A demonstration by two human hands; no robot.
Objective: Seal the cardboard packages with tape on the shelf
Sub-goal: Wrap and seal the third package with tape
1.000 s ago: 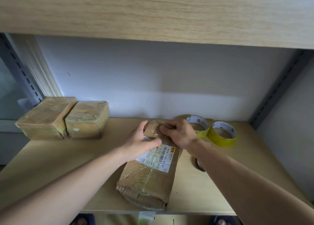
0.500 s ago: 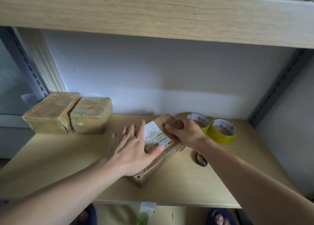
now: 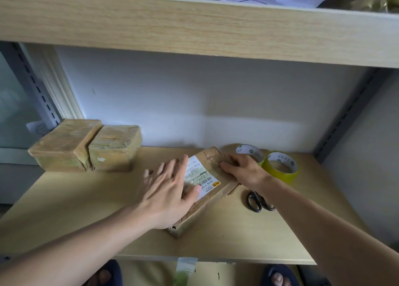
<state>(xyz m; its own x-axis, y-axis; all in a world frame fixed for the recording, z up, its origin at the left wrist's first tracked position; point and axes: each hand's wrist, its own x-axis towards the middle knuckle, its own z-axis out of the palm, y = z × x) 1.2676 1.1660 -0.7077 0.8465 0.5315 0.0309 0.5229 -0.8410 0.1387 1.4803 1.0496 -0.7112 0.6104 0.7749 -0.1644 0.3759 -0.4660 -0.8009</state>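
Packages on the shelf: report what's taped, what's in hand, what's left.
Done, it seems: two taped packages sit side by side at the left rear. In hand: the labelled package, with the left hand flat on it and the right hand pressing clear tape at its far end. Left: finishing this one; tape rolls and scissors lie beside it.

**Both hands on a labelled package**

On the shelf (image 3: 86,199), the left hand (image 3: 170,190) lies flat on the package (image 3: 207,190). The right hand (image 3: 244,171) presses its far end. Tape rolls (image 3: 280,167) sit at 2 o'clock, scissors (image 3: 257,202) at 3 o'clock.
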